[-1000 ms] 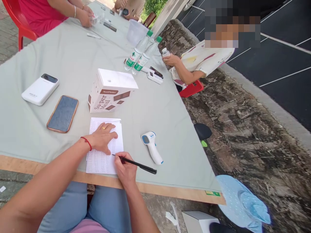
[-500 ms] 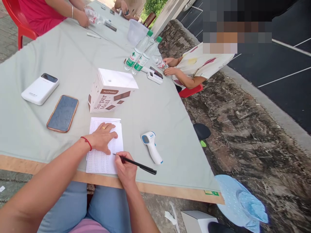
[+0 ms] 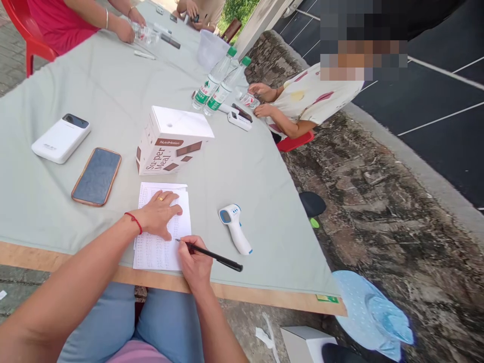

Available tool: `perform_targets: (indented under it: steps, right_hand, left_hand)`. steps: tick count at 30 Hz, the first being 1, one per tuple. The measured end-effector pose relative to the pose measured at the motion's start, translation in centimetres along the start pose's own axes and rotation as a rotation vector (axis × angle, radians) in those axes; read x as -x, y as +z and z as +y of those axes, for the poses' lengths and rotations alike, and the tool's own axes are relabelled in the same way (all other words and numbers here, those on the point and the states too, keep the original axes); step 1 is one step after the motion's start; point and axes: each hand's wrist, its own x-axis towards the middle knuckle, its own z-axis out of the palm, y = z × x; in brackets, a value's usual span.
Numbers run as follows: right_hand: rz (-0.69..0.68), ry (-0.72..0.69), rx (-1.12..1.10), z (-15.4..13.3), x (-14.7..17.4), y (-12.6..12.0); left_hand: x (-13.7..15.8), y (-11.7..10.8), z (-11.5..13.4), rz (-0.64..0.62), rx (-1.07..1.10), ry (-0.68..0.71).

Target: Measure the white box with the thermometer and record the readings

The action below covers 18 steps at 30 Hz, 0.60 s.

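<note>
While resting the left hand point(image 3: 162, 214) spread on the paper point(image 3: 157, 253), clasping nothing, pinches the pen point(image 3: 217, 258) in the right hand point(image 3: 195, 262). In the head view, has the paper left of centre in the lower half, between the box point(image 3: 174, 143) above and the table edge point(image 3: 272, 296) below, with long axis running nearly up and down the frame. Crosses its middle with the left hand; meets its lower right side with the right. Slants the pen from lower right to a tip aimed up-left at the paper; cannot tell whether touching. Shows white sheets, apparently more than one, slightly misaligned, bearing columns of small marks too fine to read.
</note>
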Motion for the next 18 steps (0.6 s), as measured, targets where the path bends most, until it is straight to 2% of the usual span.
perform_targets:
  steps: [4,9,18]
  right_hand:
    - [0.037,-0.001,-0.028,-0.16,0.04,-0.01]
    - [0.011,-0.011,-0.001,-0.11,0.05,-0.01]
    - [0.017,-0.029,0.022,-0.18,0.01,0.07]
  left_hand:
    - [-0.04,0.07,-0.09,0.010,0.014,0.003]
    - [-0.15,0.54,-0.47,0.059,0.031,0.032]
    - [-0.07,0.52,-0.46,0.050,0.015,0.033]
